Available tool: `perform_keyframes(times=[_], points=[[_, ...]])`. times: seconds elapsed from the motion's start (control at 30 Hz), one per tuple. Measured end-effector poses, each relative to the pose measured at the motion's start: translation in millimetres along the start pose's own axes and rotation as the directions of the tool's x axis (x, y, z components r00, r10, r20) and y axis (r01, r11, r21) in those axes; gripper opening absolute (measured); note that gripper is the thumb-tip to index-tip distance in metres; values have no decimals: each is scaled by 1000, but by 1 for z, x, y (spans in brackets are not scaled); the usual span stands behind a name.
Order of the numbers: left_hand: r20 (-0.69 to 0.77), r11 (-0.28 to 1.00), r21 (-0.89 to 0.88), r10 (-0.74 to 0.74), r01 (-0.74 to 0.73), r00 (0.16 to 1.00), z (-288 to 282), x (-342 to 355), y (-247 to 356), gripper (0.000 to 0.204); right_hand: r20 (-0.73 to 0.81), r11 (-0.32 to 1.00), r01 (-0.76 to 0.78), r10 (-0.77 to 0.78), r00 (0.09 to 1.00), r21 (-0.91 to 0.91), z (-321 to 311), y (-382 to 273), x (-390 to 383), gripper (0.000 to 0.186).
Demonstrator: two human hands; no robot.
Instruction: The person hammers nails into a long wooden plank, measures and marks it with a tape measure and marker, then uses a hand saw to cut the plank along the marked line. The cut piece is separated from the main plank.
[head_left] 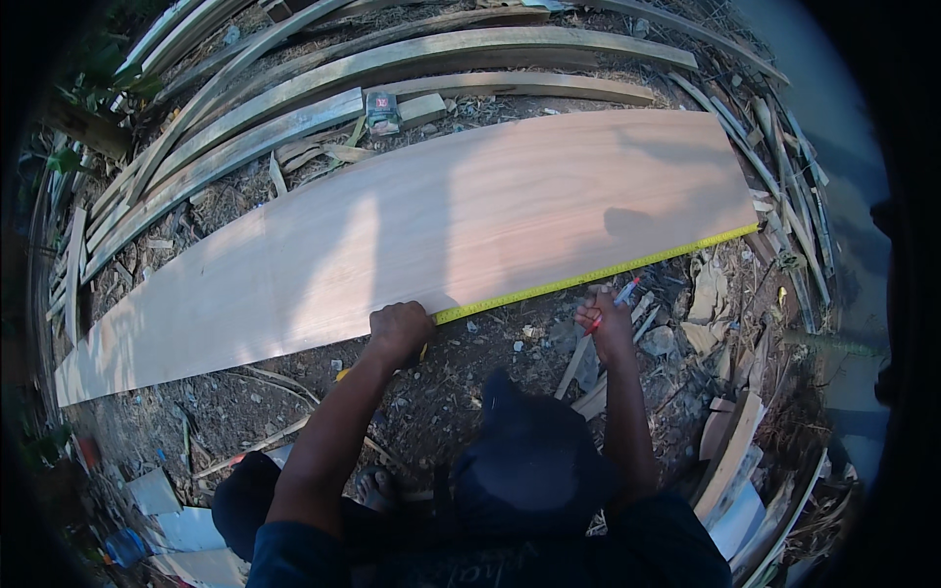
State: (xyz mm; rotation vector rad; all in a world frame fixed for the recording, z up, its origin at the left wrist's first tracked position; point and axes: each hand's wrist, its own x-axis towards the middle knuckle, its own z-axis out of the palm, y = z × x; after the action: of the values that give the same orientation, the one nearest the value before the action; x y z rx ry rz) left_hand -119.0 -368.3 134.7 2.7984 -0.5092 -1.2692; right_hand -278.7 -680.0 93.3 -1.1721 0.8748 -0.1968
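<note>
A long pale plywood panel lies across the view, crossed by shadows. A yellow tape measure runs along its near edge to the right end. My left hand is closed on the tape at that edge, with the case mostly hidden under my fingers. Just below the edge, right of centre, my right hand grips a red and white marker held at a slant.
Long timber strips and a small dark green packet lie beyond the panel. Thin sticks are piled at the right. Offcuts and debris litter the dirt ground. Plants stand at upper left.
</note>
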Motion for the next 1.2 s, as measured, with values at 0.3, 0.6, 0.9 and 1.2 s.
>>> perform_keyframes(times=[0.3,0.6,0.9,1.2], points=[[-5,998,62,-18,18,1000,-4,8,-2,43,-251,996,-31,52,967,89,-20,-8,38,32],[79,981,-122,162,-152,984,-32,0,-25,42,-422,991,133,-133,897,-30,-10,-34,69,21],[-154,945,-264,159,-195,975,-82,36,-21,43,-316,985,168,-170,933,-34,34,-96,166,20],[-221,972,-232,-4,-49,975,-154,45,-17,42,-257,993,67,-91,962,-101,78,-148,222,24]])
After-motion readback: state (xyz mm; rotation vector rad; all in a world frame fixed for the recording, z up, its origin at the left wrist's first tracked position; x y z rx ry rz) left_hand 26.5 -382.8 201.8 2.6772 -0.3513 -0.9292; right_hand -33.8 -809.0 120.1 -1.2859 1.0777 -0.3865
